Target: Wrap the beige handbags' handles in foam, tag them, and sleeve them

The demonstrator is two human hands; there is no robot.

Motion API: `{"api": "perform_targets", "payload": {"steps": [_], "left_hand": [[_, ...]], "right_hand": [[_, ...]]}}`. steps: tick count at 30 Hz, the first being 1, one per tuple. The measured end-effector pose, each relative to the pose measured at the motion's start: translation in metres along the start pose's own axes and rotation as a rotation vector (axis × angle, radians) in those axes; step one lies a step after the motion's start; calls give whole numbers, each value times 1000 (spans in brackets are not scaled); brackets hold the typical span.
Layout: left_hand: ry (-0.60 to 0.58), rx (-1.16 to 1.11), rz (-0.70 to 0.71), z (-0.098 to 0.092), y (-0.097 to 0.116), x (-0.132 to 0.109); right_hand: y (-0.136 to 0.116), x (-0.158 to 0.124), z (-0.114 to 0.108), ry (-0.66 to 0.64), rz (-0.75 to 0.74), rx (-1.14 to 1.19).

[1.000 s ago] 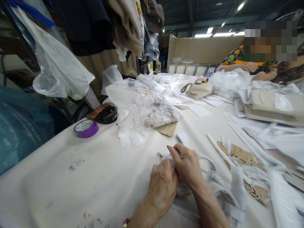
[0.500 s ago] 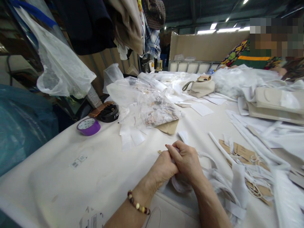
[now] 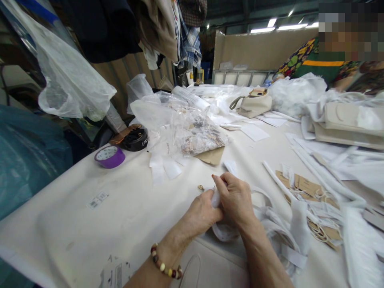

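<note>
My left hand [image 3: 201, 213], with a beaded bracelet on its wrist, is closed around a strap [image 3: 215, 199] wrapped in thin white packing material. My right hand [image 3: 236, 198] grips the same wrapped strap just beside it, thumb uppermost. A small gold clasp [image 3: 201, 187] sticks out past the left fingers. Below my hands lies a beige bag [image 3: 214, 266], with a thin loop of cord on it. More of the white-wrapped strap [image 3: 280, 226] curls on the table to the right of my forearm. The fingers cover most of the gripped part.
Purple tape [image 3: 110, 156] and a black rolled belt [image 3: 135, 139] sit at the left edge. Clear plastic bags [image 3: 180, 124] fill the middle back. Brown cardboard tags [image 3: 303, 188] and beige bags [image 3: 348, 124] lie right. A co-worker [image 3: 318, 60] is across the table.
My hands have moved slightly apart, so white wrapping now shows between them. The gold clasp is more visible. The whole view has shifted a little.
</note>
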State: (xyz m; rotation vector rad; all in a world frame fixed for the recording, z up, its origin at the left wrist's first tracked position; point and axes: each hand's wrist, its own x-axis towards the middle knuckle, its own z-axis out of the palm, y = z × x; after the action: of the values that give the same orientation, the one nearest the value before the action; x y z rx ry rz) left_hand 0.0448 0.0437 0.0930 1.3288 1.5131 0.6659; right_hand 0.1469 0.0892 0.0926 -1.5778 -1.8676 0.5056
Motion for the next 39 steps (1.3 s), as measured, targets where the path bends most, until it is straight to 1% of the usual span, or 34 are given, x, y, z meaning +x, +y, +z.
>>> {"api": "perform_targets", "payload": {"steps": [3,9,13,15,17,18,19,21,23,24,25,27,28,30,31,32,33,35,37,39], "left_hand": [[-13,16,-17,-1,0,-3],[-25,-2,12,-3,-6,-11],[-33,-50,13,-5,-11,-12],[-17,-24,-18,-4,-12,-12],[53,82,-80,0,-13,-12],[112,157,-90,3,-14,-13],[184,239,-67,7,-17,-14],[306,393,61,15,-23,-15],[361,511,196,21,-30,-16],[366,556,227,24,-32,-16],[363,595,230,25,-34,-16],[377,661,218,27,-36,-15],[395,692,220,28,-35,-15],[438,743,221,29,-34,-16],[459,762,212,29,-32,-16],[474,775,193,29,-31,-16],[485,785,166,29,-30,-16],[488,794,116,29,-28,-16],[466,803,113,27,-26,-17],[459,820,124,25,-24,-20]], "right_hand": [[1,1,-1,-1,19,-27],[4,4,-3,5,58,-104],[1,8,-3,-92,48,-240],[-1,9,-4,-138,29,-287],[-2,8,-4,-156,9,-305],[-2,6,-4,-165,-8,-313],[-2,4,-2,-173,-31,-319],[-2,1,1,-175,-81,-333],[-4,-1,3,-125,-112,-351],[-7,-2,1,-72,-123,-347],[-11,-2,-3,-1,-140,-323],[-22,-5,-20,156,-210,-204],[-27,-10,-33,223,-260,-124],[-31,-28,-58,305,-354,-14],[-28,-42,-67,325,-397,-10],[-22,-59,-73,335,-439,-53],[-11,-76,-74,346,-491,-129],[18,-112,-62,359,-637,-386],[47,-140,-41,455,-845,-577],[67,-155,-21,436,-843,-693]]}}
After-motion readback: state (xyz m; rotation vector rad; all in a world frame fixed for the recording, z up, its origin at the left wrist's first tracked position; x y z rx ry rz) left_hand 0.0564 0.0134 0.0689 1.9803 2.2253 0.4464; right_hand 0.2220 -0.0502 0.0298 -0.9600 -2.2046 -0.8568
